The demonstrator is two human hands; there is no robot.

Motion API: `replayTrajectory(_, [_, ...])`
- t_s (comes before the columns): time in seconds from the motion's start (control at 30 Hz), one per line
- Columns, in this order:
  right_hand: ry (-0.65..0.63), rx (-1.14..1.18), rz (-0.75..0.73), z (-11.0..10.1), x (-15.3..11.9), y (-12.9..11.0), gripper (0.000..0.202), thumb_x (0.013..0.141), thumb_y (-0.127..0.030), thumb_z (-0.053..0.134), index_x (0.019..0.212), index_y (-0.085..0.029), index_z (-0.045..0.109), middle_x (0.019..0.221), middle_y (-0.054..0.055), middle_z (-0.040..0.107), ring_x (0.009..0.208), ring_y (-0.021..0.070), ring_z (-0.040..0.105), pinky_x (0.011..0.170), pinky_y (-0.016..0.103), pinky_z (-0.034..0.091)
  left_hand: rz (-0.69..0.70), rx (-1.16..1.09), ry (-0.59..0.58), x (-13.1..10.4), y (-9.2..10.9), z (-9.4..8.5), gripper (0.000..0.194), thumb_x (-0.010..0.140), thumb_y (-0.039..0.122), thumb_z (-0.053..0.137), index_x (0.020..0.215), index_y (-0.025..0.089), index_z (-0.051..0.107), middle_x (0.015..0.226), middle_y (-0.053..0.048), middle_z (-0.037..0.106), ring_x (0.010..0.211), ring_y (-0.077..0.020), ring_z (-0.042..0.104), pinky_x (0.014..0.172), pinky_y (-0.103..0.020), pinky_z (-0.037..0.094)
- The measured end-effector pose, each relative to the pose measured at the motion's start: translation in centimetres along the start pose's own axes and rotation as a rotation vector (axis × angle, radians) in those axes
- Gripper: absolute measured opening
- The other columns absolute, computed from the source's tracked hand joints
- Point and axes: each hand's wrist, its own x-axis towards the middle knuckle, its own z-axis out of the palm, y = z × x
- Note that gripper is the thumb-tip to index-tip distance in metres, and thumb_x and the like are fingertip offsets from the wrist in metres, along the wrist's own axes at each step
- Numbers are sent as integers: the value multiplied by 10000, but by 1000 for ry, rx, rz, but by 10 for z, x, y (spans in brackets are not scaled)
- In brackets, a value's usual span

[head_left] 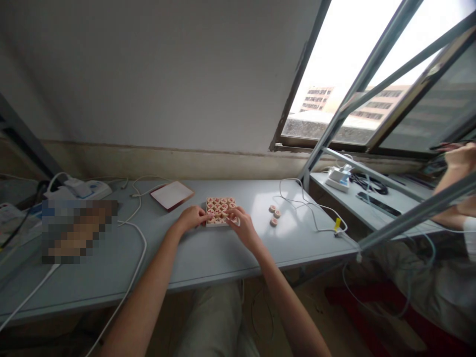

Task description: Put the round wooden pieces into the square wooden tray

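- Head view: a shallow box of round game pieces (220, 211) sits on the grey table (208, 253), near its far edge and straight ahead of the person.
- The pieces are pale discs with red marks, packed in rows inside the box.
- The left hand (191, 218) rests against the left side of the box, fingers curled and close together, fingertips touching its edge; whether it grips a piece cannot be told.
- The right hand (241, 225) lies at the near right corner of the box, fingers bent and pressed onto the pieces there; a pinch on a single disc cannot be made out.
- Three loose discs (274, 214) lie on the table just to the right of the box, apart from both hands.
- A flat lid with a dark red rim (171, 195) lies to the left of the box, pale side up.
- A white cable (316, 218) loops across the right part of the table.
- A power strip (84, 190) sits at the far left.
- At the right edge, another person's hand (459, 158) is raised over a neighbouring desk.
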Motion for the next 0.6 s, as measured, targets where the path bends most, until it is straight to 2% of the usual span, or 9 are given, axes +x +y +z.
replayTrajectory(0.07, [72,-219,78,-21,-13,8,178,801,-247,484,957,-232,570,938,38,563,811,156,533,766,316,380,-5,14,-14,0,1,-1,605,668,682,380,540,147,632,396,-3,491,418,-113,436,477,-242,247])
replayTrajectory(0.17, [243,-555,271,-50,-37,33,262,780,-267,491,1027,-205,553,1058,113,524,987,258,468,770,388,358,3,13,-20,-2,2,-3,592,675,669,388,549,147,640,419,-8,513,427,-112,435,478,-247,239])
replayTrajectory(0.23, [252,-639,374,-64,-51,55,273,762,-289,498,1005,-186,566,1006,133,535,945,280,479,737,406,369,1,12,-14,-3,3,-4,580,676,658,401,551,146,643,433,-10,523,429,-109,431,479,-249,235])
replayTrajectory(0.33, [201,-487,319,-71,-61,79,233,781,-312,448,909,-180,592,893,118,546,808,228,523,713,372,405,-1,12,-9,-4,5,-5,571,678,649,414,559,142,648,441,-11,525,427,-103,417,477,-246,227])
replayTrajectory(0.4, [186,-334,286,-68,-59,81,238,783,-339,443,872,-177,593,863,102,548,713,192,535,685,346,426,11,9,-11,-5,5,-5,575,684,646,411,560,137,647,441,-13,525,429,-100,410,477,-244,224])
replayTrajectory(0.5, [147,-127,305,-54,-48,62,261,770,-389,475,851,-170,592,832,78,570,641,161,539,618,309,438,33,1,-9,-5,3,-4,578,690,644,406,558,134,645,431,-9,509,424,-98,405,474,-243,220])
replayTrajectory(0.6, [111,4,230,-32,-30,31,261,777,-387,482,888,-176,590,878,75,592,720,162,554,619,280,434,35,3,2,-4,2,-3,578,692,642,403,552,135,643,412,-2,482,409,-97,402,467,-242,218])
